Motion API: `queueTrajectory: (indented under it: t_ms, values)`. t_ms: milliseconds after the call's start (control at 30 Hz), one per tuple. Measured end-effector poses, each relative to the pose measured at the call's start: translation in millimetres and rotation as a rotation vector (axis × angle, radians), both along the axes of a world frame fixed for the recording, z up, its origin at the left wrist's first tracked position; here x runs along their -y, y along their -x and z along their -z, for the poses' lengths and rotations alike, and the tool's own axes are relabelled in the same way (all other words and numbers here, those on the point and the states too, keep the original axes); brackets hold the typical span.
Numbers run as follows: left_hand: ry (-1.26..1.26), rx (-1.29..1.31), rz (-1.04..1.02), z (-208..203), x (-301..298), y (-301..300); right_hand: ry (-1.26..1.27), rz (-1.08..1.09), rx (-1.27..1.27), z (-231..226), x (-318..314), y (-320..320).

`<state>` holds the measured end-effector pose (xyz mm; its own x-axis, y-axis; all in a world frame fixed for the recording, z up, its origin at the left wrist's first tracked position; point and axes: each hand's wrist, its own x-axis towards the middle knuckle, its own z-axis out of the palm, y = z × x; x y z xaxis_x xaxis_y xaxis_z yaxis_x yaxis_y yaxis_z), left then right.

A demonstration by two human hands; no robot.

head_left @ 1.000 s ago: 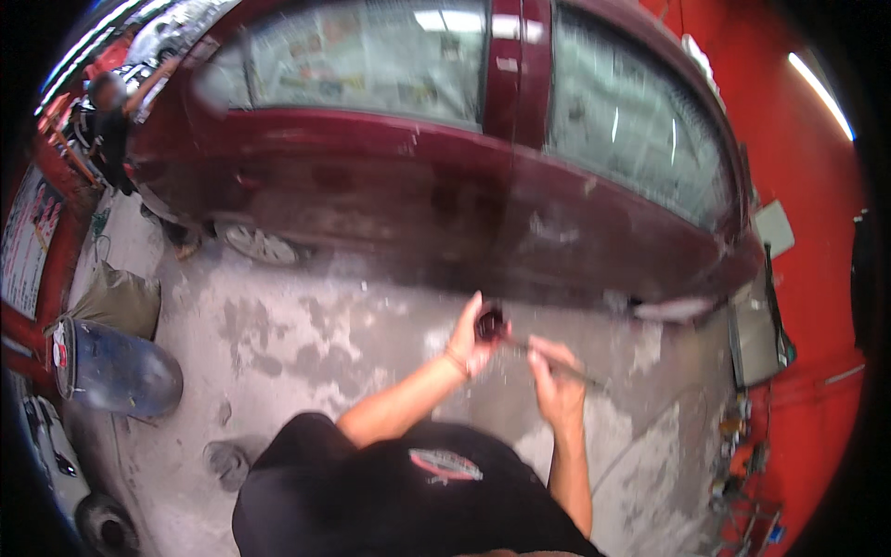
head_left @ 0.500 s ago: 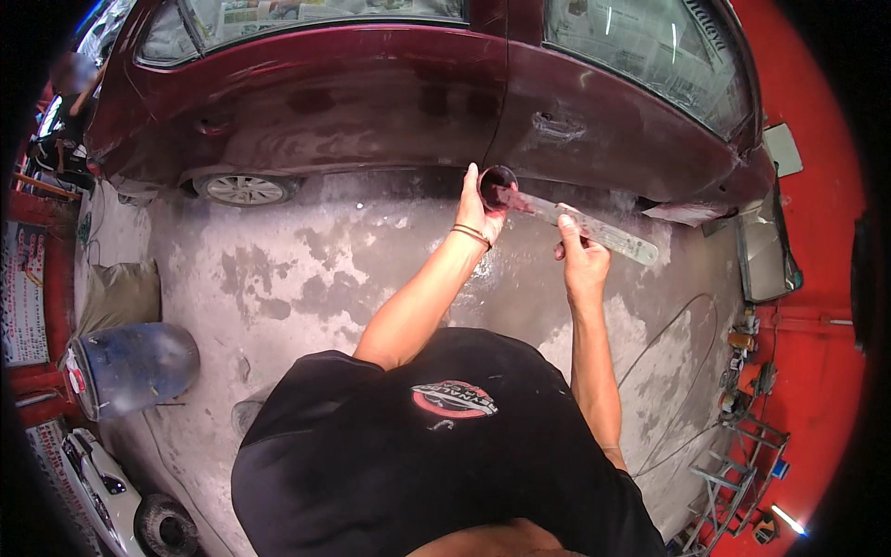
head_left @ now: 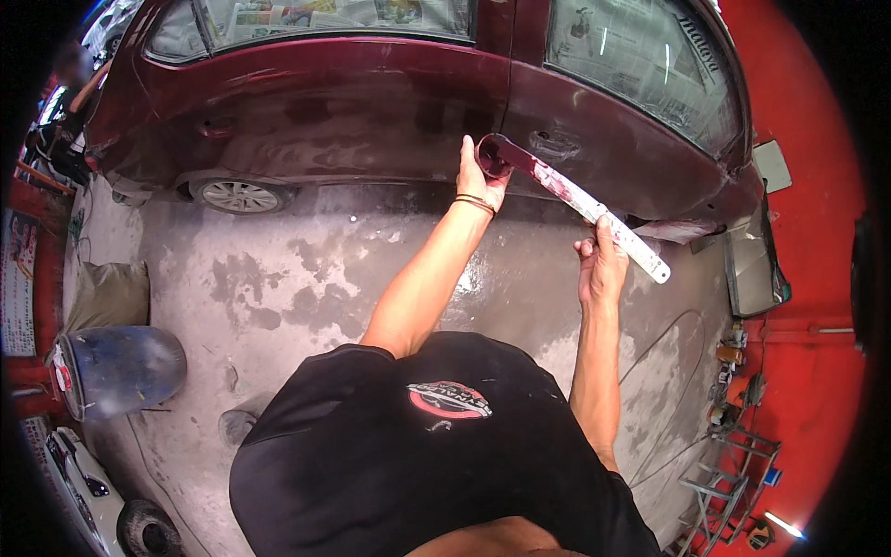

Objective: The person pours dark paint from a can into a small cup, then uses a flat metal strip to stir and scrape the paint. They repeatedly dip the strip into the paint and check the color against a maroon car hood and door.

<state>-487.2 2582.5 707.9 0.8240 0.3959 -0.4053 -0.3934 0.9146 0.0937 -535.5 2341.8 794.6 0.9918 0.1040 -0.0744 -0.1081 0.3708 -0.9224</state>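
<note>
My left hand (head_left: 475,181) is wrapped round a small cup (head_left: 484,161) with dark red paint inside, raised in front of the car door. A long flat paint stirring stick (head_left: 562,188) slants down from the cup's mouth to the right. Wet dark red paint coats its upper end, and the lower end is pale with a hole near the tip. Gripping that paler half between thumb and fingers is my right hand (head_left: 603,267). The stick's coated tip lies at the cup's rim; whether it touches the rim I cannot tell.
Ahead stands a dark red car (head_left: 371,111) with dull patches and newspaper behind its windows. A blue drum (head_left: 130,371) lies at left near a white bumper (head_left: 79,483). Right, a metal stand (head_left: 729,478) and a hose lie by the red wall (head_left: 817,241). Someone stands far left.
The stick's paint-covered end has come up out of the cup to its rim, showing more wet paint. Both hands have shifted slightly, and the stick now slopes more steeply.
</note>
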Motion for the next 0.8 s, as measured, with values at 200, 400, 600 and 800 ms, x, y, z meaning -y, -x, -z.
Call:
queueTrajectory:
  t_ms: [200, 400, 600, 800]
  values:
    - [0.008, -0.029, 0.038, 3, 1, 2, 0.003, -0.019, 0.035, 1, 2, -3]
    - [-0.058, 0.022, 0.043, 6, 3, 16, 0.020, -0.082, -0.045, 9, 11, -16]
    - [-0.073, -0.086, 0.051, 6, 3, 29, 0.136, -0.159, -0.036, 13, 21, -47]
    - [-0.118, -0.158, 0.055, 20, -4, 24, 0.432, -0.274, 0.108, -26, 9, -83]
